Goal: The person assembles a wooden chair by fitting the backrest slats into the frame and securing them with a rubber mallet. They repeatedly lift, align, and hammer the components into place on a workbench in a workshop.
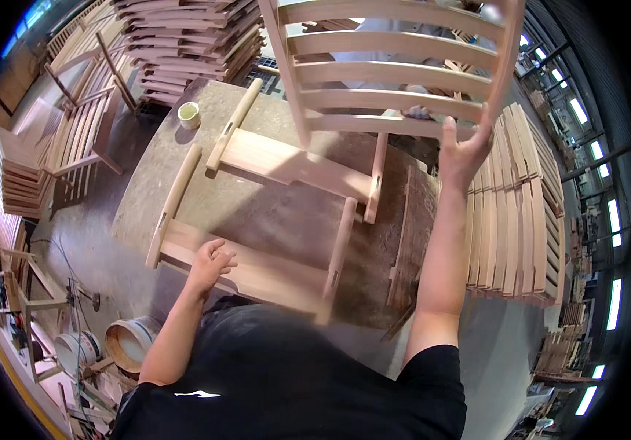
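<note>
Taking the table (257, 213) as the landmark: off its left edge stand stacked slatted frames (44, 158), and below that edge, on the floor, two buckets (128, 341). On the table's far left corner sits a small cup (188, 114). Two wooden side frames lie flat on the top — the near frame (249, 268) along the table's front edge, the far frame (293, 165) behind it toward the middle. The left hand (209, 264) rests on the near frame's broad rail, fingers spread and loosely open, pressing rather than clasping. Behind the table's far edge rises a pile of curved parts (183, 40). Above the table's back right part a slatted chair back (396, 73) is held upright in the air; the right hand (466, 150) reaches up to its lower right corner — fingers curled on the bottom slat beside the right post, thumb raised. Right of the table leans another stack of slats (517, 213).
</note>
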`<state>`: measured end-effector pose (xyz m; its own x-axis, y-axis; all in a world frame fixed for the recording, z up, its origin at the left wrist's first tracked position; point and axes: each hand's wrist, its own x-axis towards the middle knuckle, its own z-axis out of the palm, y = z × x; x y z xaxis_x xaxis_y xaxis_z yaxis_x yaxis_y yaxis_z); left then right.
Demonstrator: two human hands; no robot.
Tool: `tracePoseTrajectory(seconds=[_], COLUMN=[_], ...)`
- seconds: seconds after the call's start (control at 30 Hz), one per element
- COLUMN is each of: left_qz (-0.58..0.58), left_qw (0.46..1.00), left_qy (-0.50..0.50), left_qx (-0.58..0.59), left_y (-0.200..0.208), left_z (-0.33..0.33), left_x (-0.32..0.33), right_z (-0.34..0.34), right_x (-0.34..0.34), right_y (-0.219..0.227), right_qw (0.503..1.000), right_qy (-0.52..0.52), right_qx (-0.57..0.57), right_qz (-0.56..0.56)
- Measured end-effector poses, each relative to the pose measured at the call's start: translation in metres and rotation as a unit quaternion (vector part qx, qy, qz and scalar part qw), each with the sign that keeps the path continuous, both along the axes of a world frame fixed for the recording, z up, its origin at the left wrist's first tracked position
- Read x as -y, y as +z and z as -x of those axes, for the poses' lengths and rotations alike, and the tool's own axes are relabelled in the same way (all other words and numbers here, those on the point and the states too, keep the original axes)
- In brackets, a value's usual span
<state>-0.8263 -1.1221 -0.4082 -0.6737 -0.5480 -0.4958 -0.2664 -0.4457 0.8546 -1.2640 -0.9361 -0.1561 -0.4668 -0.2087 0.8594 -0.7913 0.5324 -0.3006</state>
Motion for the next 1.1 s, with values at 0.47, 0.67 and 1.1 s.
tracePoseTrajectory(seconds=[0.47, 0.67, 1.1], left_qz=[-0.006, 0.074, 0.001], left_qw=[1.0, 0.996, 0.98], left_qy=[0.003, -0.035, 0.18], left_qx=[-0.029, 0.024, 0.087], left_y=[0.007, 0.009, -0.009], left_z=[-0.006, -0.028, -0.104], left_x=[0.004, -0.013, -0.04], right_z=[0.011, 0.034, 0.122], right_x=[0.004, 0.056, 0.237], right_y=[-0.007, 0.015, 0.059], right_qw=[0.989, 0.958, 0.911], right_qy=[0.01, 0.025, 0.026], right_qx=[-0.059, -0.17, -0.106], right_qz=[-0.136, -0.23, -0.397])
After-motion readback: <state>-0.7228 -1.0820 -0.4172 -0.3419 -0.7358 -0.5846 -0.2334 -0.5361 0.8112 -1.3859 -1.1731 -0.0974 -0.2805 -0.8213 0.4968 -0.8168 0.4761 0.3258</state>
